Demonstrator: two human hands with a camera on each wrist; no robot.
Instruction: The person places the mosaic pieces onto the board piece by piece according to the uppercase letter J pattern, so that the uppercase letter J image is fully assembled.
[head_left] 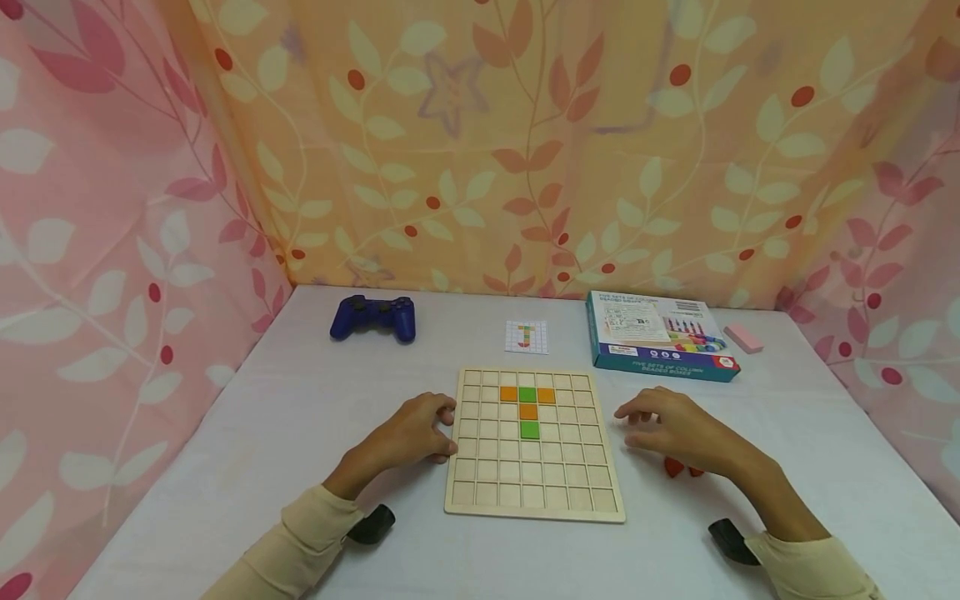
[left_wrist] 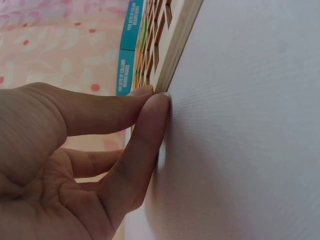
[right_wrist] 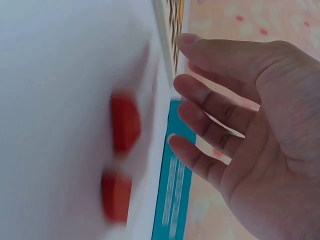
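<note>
A light wooden grid board (head_left: pixel 532 473) lies flat on the white-covered table, with orange and green square tiles (head_left: pixel 528 412) set in a T shape in its upper cells. My left hand (head_left: pixel 414 429) is at the board's left side. In the left wrist view, that hand's thumb and a finger (left_wrist: pixel 159 107) pinch the board's edge. Just off the board's right side, my right hand (head_left: pixel 671 429) hovers with loosely bent, parted fingers and nothing between them. Under it lie two red pieces (head_left: pixel 673 467), blurred in the right wrist view (right_wrist: pixel 124 122) and partly hidden from the head camera.
Behind the board lies a small card (head_left: pixel 527 337) printed with a coloured grid pattern. A blue game controller (head_left: pixel 372 318) sits at the back left. At the back right are a teal and white box (head_left: pixel 662 337) and a pink block (head_left: pixel 743 338). Patterned cloth encloses the table's back and sides.
</note>
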